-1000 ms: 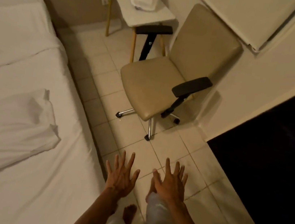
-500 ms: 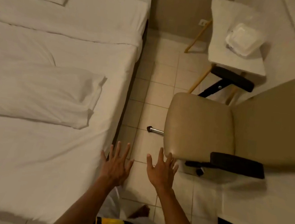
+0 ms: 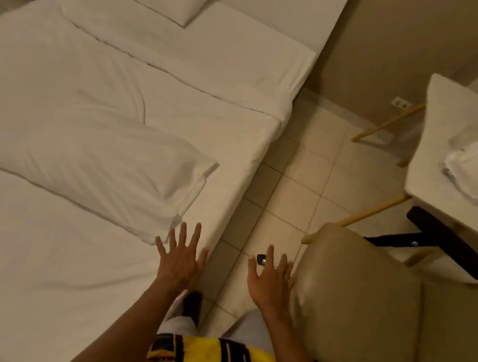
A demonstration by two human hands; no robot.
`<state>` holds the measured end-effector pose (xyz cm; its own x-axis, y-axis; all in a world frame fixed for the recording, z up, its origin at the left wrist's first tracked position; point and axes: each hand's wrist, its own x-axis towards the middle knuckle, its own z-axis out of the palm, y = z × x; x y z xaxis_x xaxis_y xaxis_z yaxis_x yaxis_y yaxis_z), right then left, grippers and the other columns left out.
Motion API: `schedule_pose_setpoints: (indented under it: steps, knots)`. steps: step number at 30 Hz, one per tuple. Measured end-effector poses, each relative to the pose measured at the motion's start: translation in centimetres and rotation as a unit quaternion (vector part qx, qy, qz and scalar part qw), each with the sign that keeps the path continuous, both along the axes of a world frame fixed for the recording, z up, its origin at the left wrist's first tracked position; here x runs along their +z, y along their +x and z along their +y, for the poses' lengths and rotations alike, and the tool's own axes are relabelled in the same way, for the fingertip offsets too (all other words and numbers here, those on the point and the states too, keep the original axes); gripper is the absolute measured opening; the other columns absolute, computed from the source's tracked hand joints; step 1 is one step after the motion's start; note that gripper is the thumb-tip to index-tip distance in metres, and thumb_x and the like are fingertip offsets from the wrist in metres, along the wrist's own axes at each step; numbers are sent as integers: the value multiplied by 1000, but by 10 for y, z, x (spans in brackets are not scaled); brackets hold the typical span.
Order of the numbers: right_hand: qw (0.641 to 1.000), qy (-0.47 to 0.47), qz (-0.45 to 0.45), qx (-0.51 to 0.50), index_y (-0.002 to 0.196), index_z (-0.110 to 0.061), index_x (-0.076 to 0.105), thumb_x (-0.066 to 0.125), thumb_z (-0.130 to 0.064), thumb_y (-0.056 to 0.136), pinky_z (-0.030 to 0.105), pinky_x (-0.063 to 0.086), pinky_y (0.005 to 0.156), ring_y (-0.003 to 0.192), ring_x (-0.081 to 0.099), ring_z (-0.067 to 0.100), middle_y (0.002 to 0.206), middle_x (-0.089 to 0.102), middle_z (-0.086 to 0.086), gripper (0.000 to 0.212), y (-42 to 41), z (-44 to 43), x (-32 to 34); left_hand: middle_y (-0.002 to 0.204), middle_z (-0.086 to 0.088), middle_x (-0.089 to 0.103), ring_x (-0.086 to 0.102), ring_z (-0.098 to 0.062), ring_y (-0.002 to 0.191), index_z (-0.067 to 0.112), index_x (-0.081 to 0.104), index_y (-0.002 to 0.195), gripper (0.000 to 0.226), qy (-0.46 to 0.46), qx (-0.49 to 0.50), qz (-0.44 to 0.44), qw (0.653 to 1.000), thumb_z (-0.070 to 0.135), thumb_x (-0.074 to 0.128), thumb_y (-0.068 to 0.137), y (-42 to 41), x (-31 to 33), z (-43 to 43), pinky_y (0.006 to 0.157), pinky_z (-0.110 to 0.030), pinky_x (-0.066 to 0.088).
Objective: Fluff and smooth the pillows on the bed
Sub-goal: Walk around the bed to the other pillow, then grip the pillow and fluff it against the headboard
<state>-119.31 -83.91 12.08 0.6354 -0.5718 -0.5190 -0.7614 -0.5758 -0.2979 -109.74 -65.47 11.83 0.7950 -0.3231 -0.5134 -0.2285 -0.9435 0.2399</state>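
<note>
Pillow (image 3: 104, 168) just beyond left fingers (image 3: 182, 234)

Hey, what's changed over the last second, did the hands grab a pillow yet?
Not yet. The view swung left from the chair toward the bed, and the left hand now hovers by the near pillow corner; the right hand is over the floor. Both hands stayed open and empty; neither pillow has moved.
</note>
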Motion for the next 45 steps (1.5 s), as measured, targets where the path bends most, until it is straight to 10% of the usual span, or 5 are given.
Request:
schedule_pose_setpoints:
  steps: [15, 21, 39, 45]
  knots:
    - [954, 18, 5, 300, 162, -26, 4, 22, -66, 100, 53, -7, 122, 154, -4, 38, 167, 2, 20, 76, 237, -54, -24, 167, -9, -9, -3, -38, 153, 30, -16, 156, 112, 30, 313, -11, 949, 72, -45, 56, 91, -22, -20, 117, -63, -5]
    - [917, 31, 14, 399, 162, -25, 10, 27, -64, 100, 56, 1, 124, 154, -2, 39, 167, 6, 19, 75, 300, -56, -27, 167, -10, -1, 3, -39, 153, 30, -4, 158, 92, 0, 403, -16, 915, 71, -16, 78, 121, -8, -54, 117, -63, -2]
    - [832, 15, 25, 553, 162, -29, 7, 29, -71, 96, 56, -2, 123, 153, -2, 45, 168, 4, 18, 80, 451, 23, -51, 167, -11, -2, 3, -39, 153, 30, -8, 158, 96, 43, 520, -11, 853, 71, -30, 75, 204, -44, -14, 117, -67, 2]
    - [813, 7, 35, 582, 161, -34, 6, 30, -79, 90, 61, 0, 121, 148, 3, 56, 166, 3, 20, 87, 544, 58, -101, 164, -2, -23, -11, -31, 153, 38, -13, 156, 84, 14, 574, 8, 819, 80, 13, 87, 263, -79, 4, 117, -64, -6]
